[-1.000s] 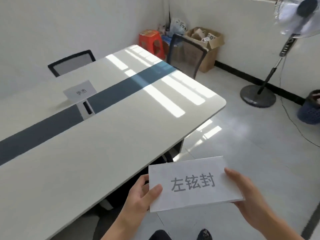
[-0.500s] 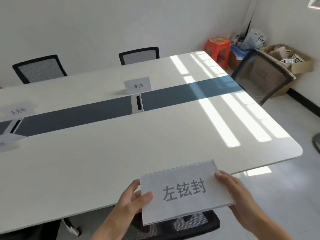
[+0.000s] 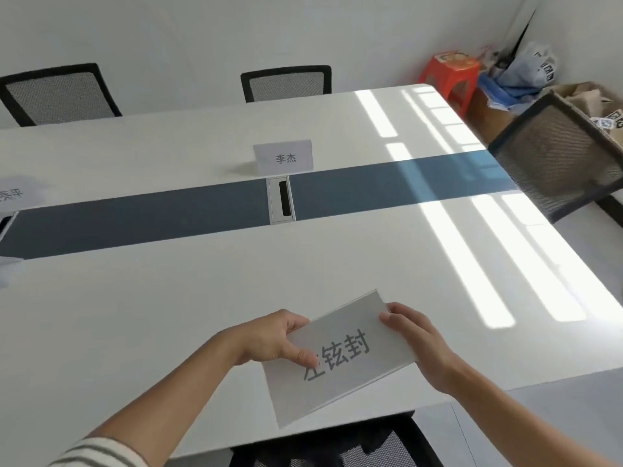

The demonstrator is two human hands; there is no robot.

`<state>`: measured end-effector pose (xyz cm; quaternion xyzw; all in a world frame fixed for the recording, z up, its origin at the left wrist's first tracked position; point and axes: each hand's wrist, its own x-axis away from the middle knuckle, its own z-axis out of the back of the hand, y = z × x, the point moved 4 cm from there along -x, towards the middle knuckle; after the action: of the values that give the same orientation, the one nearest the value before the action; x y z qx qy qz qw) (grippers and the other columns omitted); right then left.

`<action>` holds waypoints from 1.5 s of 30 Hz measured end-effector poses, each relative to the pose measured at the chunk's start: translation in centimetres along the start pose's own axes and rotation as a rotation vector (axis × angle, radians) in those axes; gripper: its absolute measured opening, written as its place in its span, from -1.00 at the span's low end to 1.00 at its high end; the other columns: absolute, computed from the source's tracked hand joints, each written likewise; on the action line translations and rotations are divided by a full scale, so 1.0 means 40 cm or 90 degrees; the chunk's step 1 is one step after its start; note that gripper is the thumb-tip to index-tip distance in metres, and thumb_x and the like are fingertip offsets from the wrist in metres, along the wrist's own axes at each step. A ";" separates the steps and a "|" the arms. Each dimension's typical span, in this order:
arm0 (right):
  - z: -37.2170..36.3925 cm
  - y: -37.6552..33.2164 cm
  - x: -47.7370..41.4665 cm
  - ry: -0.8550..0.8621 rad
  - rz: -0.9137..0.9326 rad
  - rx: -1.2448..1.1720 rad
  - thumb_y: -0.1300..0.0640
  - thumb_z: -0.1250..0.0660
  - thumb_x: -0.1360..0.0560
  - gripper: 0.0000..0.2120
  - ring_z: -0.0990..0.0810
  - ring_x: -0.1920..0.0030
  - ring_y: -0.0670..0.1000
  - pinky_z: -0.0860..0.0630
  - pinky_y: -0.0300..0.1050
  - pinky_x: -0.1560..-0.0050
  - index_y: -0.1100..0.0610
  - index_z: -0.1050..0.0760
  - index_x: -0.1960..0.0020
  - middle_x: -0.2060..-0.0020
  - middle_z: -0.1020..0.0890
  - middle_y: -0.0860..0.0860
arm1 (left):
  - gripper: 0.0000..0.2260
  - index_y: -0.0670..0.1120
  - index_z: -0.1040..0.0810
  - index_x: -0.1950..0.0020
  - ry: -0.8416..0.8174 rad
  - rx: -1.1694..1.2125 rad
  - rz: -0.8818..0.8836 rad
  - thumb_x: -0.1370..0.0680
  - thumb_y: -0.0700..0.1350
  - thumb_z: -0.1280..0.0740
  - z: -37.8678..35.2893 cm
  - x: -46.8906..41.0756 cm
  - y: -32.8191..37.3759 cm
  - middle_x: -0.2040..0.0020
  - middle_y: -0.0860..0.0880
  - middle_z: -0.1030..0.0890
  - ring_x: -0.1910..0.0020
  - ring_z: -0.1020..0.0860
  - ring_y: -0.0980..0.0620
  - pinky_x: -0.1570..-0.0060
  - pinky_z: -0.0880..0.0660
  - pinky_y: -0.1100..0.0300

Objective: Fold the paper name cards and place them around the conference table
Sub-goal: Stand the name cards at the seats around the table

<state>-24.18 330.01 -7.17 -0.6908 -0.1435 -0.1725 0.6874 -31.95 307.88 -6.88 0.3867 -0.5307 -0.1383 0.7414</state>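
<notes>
I hold a folded white name card [image 3: 347,365] with large grey characters over the near edge of the white conference table [image 3: 168,315]. My left hand [image 3: 273,338] grips its left end, thumb on the print. My right hand [image 3: 418,342] holds its right end. The card is tilted, right end farther from me. A second name card [image 3: 284,157] stands upright beyond the dark centre strip [image 3: 135,219]. A third card [image 3: 17,193] shows partly at the left edge.
A cable port [image 3: 280,203] sits in the strip. Black mesh chairs stand at the far side [image 3: 286,83] [image 3: 57,94], at the right end [image 3: 553,160] and below me [image 3: 337,446]. A red stool [image 3: 450,75] and cardboard box [image 3: 593,99] fill the right corner.
The view swung left and closer to the table. The card moved from beside the table's edge to above the tabletop and tilted, with both hands still on it.
</notes>
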 end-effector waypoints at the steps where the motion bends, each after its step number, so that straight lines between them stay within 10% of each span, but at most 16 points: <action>1: 0.005 0.014 -0.034 -0.002 -0.010 0.014 -0.11 -0.22 -0.46 -0.67 -0.65 0.17 0.02 -0.51 -0.11 0.15 0.11 -0.61 0.04 0.19 -0.69 0.05 | -0.67 -0.06 -0.64 -0.09 0.004 0.008 0.004 -0.35 -0.07 -0.55 0.014 -0.018 -0.012 -0.06 -0.01 -0.71 -0.04 -0.67 -0.06 -0.11 -0.58 0.01; 5: 0.058 0.098 -0.176 0.107 -0.017 0.209 -0.31 -0.07 -0.51 -0.49 -0.60 -0.13 0.02 -0.50 -0.03 -0.04 0.03 -0.55 -0.15 -0.06 -0.67 -0.03 | -0.73 -0.03 -0.64 -0.01 0.064 -0.040 0.010 -0.35 -0.08 -0.55 0.120 -0.091 -0.032 0.01 0.00 -0.72 0.01 -0.68 -0.05 -0.07 -0.60 -0.03; 9: 0.132 0.234 -0.277 0.142 -0.127 0.668 -0.29 -0.08 -0.54 -0.37 -0.16 -0.52 0.14 -0.28 0.10 -0.38 -0.05 -0.13 -0.53 -0.53 -0.22 0.07 | -0.69 0.07 -0.59 0.01 0.261 -0.265 0.003 -0.32 0.12 -0.52 0.274 -0.209 0.000 0.04 0.08 -0.67 0.05 -0.61 -0.03 0.06 -0.56 0.03; 17: 0.118 0.376 -0.324 0.129 -0.118 0.844 -0.37 0.21 -0.50 -0.28 0.36 -0.53 0.15 0.28 0.10 -0.51 -0.09 0.37 -0.52 -0.51 0.36 0.06 | -0.52 0.08 -0.45 -0.31 0.390 -0.610 0.005 -0.44 0.17 -0.40 0.411 -0.468 0.036 -0.17 -0.08 -0.63 -0.15 -0.55 -0.16 -0.05 -0.44 0.04; 27: 0.134 0.440 -0.336 0.210 -0.079 0.873 -0.40 0.17 -0.51 -0.29 0.22 -0.56 0.13 0.23 0.12 -0.50 -0.09 0.08 -0.57 -0.57 0.04 0.09 | -0.55 -0.04 -0.37 -0.35 0.426 -0.670 -0.006 -0.50 0.03 -0.36 0.479 -0.538 -0.002 -0.29 -0.10 -0.52 -0.25 -0.45 -0.15 -0.17 -0.31 -0.03; 34: 0.137 0.445 -0.337 0.216 -0.088 0.887 -0.39 0.14 -0.51 -0.30 0.30 -0.55 0.10 0.17 0.14 -0.49 -0.09 0.04 -0.57 -0.57 0.00 0.10 | -0.28 0.05 0.25 -0.55 0.478 -0.734 -0.003 -0.56 0.08 -0.14 0.334 -0.551 -0.026 -0.58 -0.15 0.22 -0.55 0.23 -0.20 -0.39 0.17 -0.40; 45: 0.135 0.444 -0.338 0.220 -0.088 0.882 -0.40 0.18 -0.50 -0.28 0.35 -0.54 0.07 0.23 0.11 -0.50 -0.09 0.05 -0.57 -0.57 0.04 0.09 | -0.26 0.05 0.29 -0.54 0.495 -0.704 0.042 -0.55 0.05 -0.16 0.395 -0.590 0.007 -0.59 -0.16 0.19 -0.55 0.18 -0.22 -0.38 0.17 -0.43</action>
<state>-28.39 335.70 -29.05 -0.0480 -0.1523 -0.1918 0.9684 -55.54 315.84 -20.56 -0.0447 -0.0881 -0.2177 0.9710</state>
